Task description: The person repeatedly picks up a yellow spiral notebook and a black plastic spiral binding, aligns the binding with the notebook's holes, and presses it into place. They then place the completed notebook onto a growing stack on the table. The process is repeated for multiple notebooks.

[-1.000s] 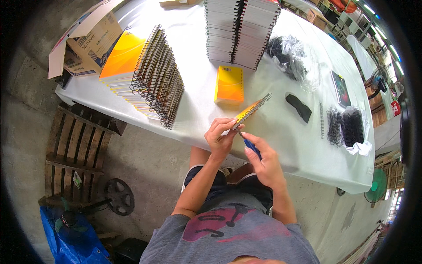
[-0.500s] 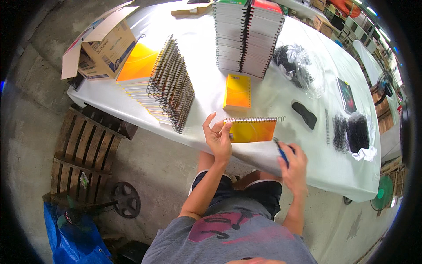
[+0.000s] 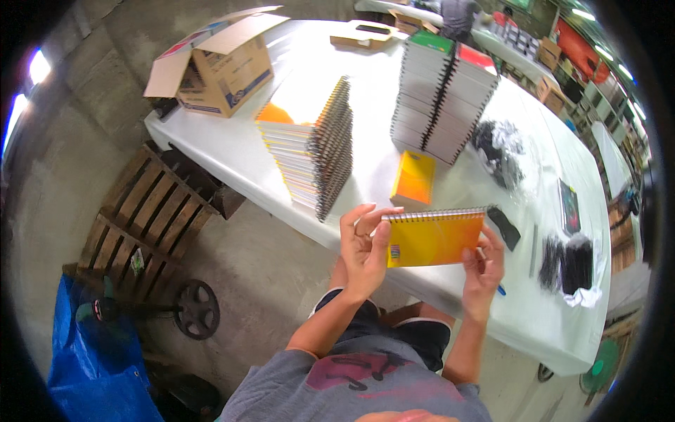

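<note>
A yellow-orange spiral notebook [image 3: 434,239] is held up over the table's near edge, its wire coil running along the top. My left hand [image 3: 365,246] grips its left end, thumb on the cover and fingers near the coil. At the right end, the fingers of my right hand [image 3: 483,271] close around the notebook's edge. A blue tip of a tool [image 3: 501,289] shows beside the right palm; whether the hand holds it or it lies on the table, I cannot tell. Just beyond stands a small stack of yellow-orange notebook pages or pads [image 3: 413,179].
A tall stack of coil-bound notebooks [image 3: 443,98] and a leaning stack of orange ones [image 3: 309,151] stand on the white-covered table [image 3: 373,91]. An open carton [image 3: 225,77] sits far left. Loose black coils [image 3: 576,264], a black strap-like piece [image 3: 503,228] and plastic wrap [image 3: 503,151] lie right.
My right hand has moved from the tool's working position right of the notebook to gripping the notebook's right end. The notebook is lifted and turned more toward me. The view has shifted.
</note>
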{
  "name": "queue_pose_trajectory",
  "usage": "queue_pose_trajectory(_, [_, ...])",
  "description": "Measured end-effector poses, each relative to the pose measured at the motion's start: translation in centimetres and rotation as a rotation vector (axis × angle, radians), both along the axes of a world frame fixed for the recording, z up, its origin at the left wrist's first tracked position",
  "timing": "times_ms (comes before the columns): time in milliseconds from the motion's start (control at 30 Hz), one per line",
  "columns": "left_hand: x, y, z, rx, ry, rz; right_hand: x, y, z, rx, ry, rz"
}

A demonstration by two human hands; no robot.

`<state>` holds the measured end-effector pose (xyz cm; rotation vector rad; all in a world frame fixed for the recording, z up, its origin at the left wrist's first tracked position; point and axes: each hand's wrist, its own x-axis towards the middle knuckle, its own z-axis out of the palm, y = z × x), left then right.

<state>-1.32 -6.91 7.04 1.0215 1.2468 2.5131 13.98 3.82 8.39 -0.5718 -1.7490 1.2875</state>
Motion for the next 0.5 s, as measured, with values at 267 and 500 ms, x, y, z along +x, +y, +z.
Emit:
queue_pose_trajectory(267, [-7.8, -4.9, 7.2, -0.011, 0.443, 0.821, -11.8, 2.7, 11.1, -0.112, 0.437, 0.185])
queue_pose_trajectory(500, [-15.3, -4.2, 7.1, -0.139, 0.184, 0.513, -25.6, 6.9, 15.8, -0.179, 0.273, 0.617])
